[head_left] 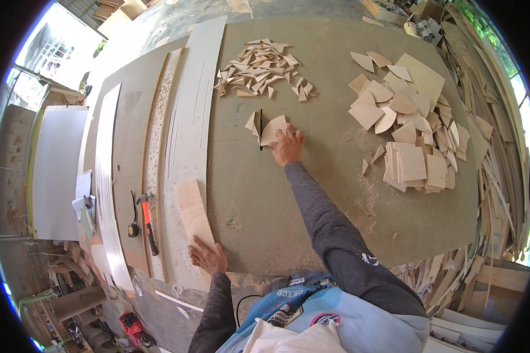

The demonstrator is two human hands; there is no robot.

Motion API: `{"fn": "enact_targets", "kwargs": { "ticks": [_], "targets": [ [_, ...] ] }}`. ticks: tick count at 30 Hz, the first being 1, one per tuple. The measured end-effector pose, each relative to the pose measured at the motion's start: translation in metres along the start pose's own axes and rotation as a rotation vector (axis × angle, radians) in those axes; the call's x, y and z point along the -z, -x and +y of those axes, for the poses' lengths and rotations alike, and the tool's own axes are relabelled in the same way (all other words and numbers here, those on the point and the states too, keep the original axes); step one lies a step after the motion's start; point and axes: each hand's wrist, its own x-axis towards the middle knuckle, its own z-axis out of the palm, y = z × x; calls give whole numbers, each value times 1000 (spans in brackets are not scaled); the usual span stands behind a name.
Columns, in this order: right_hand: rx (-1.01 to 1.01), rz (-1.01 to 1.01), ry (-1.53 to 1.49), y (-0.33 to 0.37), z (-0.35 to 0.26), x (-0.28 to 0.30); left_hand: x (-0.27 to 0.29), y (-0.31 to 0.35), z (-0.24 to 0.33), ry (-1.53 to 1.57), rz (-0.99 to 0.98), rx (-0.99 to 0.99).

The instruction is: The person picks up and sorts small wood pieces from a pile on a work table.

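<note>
My right hand [288, 147] reaches to the middle of the table, its bent fingers on the edge of a fan-shaped piece of thin wood [272, 129]. Just left of that piece, a thin black pen-like stick [261, 130] lies upright in the view, with a small pointed wood offcut [250, 122] beside it. At the near edge my left hand [208, 256] rests, fingers spread, on the lower end of a pale wooden strip [193, 209]. What lies under the right palm is hidden.
Small pointed offcuts [259, 66] form a heap at the far middle. Larger curved and square wood pieces [403, 109] are piled at right. Leftward lie a hammer [147, 222], a tape measure [133, 230] and a long white panel [197, 88]. Stacked boards [494, 112] border the table's right side.
</note>
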Motion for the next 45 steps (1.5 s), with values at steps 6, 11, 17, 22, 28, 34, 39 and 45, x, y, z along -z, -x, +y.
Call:
{"fn": "enact_targets", "kwargs": {
  "ticks": [6,11,17,22,28,34,39,45],
  "targets": [
    [-31,0,-20,0,-5,0,-1,-1,-2,5,3,1],
    [-51,-16,-20,-3,-6,1,-5,-1,-4,8,17,-5],
    [-86,44,-2,-10,-5,-7,1,-2,-1,6,-15,-1],
    [-24,112,8,-17,14,3,4,-1,-3,20,12,-9],
    [103,-139,-58,-35,84,44,3,0,0,41,3,8],
    [122,-529,65,-68,112,88,-8,-2,-14,83,64,-107],
    [235,-279,159,-59,95,99,6,18,-2,94,16,-324],
    [154,-231,63,-53,119,70,38,24,81,91,-38,-461]
  ]
}}
